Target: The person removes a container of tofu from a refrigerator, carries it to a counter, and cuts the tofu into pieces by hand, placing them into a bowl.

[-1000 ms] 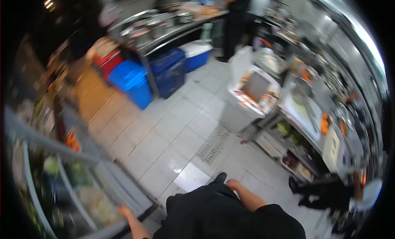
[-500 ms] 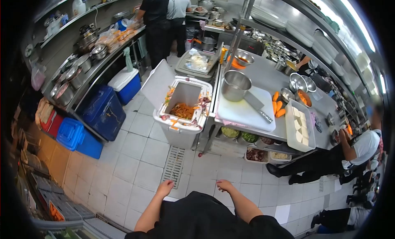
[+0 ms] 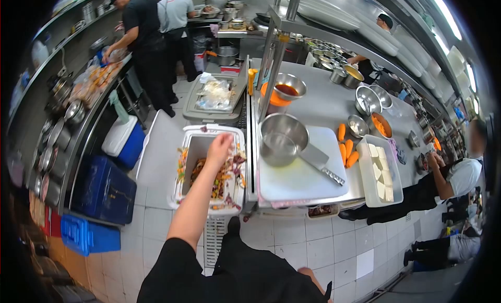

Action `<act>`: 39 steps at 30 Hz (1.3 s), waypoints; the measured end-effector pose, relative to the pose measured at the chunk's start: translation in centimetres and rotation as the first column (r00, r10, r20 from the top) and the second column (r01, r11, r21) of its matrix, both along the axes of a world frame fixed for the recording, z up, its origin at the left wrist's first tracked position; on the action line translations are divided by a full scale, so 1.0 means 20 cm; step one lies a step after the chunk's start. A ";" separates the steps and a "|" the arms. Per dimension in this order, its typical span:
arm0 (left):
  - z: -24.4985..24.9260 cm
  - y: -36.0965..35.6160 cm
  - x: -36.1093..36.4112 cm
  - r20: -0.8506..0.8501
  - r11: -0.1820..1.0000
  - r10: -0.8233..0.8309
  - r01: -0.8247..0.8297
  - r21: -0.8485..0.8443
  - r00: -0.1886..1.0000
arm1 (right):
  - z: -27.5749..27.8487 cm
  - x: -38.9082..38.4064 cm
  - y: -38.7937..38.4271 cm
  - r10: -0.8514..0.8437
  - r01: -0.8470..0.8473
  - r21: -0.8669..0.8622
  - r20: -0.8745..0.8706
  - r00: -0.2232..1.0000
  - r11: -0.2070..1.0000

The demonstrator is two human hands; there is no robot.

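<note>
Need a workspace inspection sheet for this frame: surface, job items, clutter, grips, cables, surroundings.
surface: steel table with a white cutting board at its near end.
job's things: white bin, lid open, vegetable scraps inside and on its rim.
clutter: steel bowl and cleaver on the board; carrots beside it; tray of white blocks.
grips: left hand over the bin, grip unclear; right hand mostly hidden at the bottom edge.
cables: nothing seen.
surroundings: blue crates, floor drain, two people at the back counter, one person low at right.
</note>
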State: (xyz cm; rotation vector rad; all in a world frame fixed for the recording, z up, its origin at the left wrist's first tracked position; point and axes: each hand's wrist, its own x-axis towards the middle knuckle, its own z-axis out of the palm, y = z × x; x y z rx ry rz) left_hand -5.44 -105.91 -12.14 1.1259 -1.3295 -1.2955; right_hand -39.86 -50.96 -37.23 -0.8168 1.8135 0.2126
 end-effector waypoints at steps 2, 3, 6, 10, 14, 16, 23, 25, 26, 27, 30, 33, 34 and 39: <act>0.11 -0.45 -0.14 -0.053 0.999 0.014 -0.016 -0.044 0.998 | -0.01 0.04 0.02 0.263 -0.255 0.119 -0.060 0.963 0.960; 0.17 -0.66 -0.21 0.004 0.998 0.024 -0.023 -0.050 1.000 | 0.06 0.07 0.01 0.003 -0.002 0.045 -0.035 0.999 0.999; 0.25 -1.23 -0.43 0.366 0.897 0.247 -0.068 -0.438 0.897 | 0.27 0.20 -0.18 -0.586 0.586 -0.049 0.026 0.810 0.809; 0.40 -1.56 -0.67 0.593 0.862 0.333 0.018 -0.507 0.733 | 0.37 0.30 -0.40 -0.869 0.885 -0.124 0.170 0.464 0.449; 0.44 -1.77 -0.83 0.849 0.925 0.156 0.225 -0.304 0.506 | 0.46 0.41 -0.53 -0.862 0.879 -0.180 0.187 0.472 0.442; 0.43 -1.81 -0.88 0.922 0.933 0.012 0.327 -0.149 0.386 | 0.48 0.47 -0.51 -0.859 0.875 -0.164 0.178 0.481 0.456; 0.48 -1.85 -0.82 0.952 0.927 0.081 0.330 -0.181 0.295 | 0.39 0.57 -0.26 -0.893 0.899 -0.063 0.109 0.437 0.433; 0.61 -1.81 -0.74 0.926 0.912 0.136 0.321 -0.255 0.351 | 0.38 0.57 -0.16 -0.629 0.632 -0.034 0.067 0.775 0.775; 0.71 -1.78 -0.69 0.892 0.894 0.189 0.304 -0.329 0.410 | 0.38 0.55 -0.13 -0.593 0.597 -0.061 0.069 0.802 0.800; 0.78 -1.77 -0.63 0.858 0.862 0.244 0.305 -0.406 0.452 | 0.38 0.55 -0.14 -0.595 0.600 -0.059 0.076 0.800 0.798; 1.00 -1.70 -0.36 0.753 0.749 0.364 0.308 -0.586 0.548 | 0.35 0.50 -0.19 -0.929 0.929 0.016 0.039 0.368 0.369; 1.25 -1.45 -0.05 0.606 0.673 0.398 0.230 -0.703 0.689 | 0.35 0.41 -0.27 -0.895 0.899 0.004 0.087 0.437 0.439; 1.31 -1.36 0.05 0.559 0.636 0.370 0.236 -0.735 0.742 | 0.35 0.37 -0.31 -0.868 0.871 0.024 0.102 0.487 0.491; 1.57 -0.65 0.41 0.511 0.615 0.408 0.185 -0.766 0.756 | 0.33 0.10 -0.50 -0.574 0.569 0.115 0.307 0.759 0.814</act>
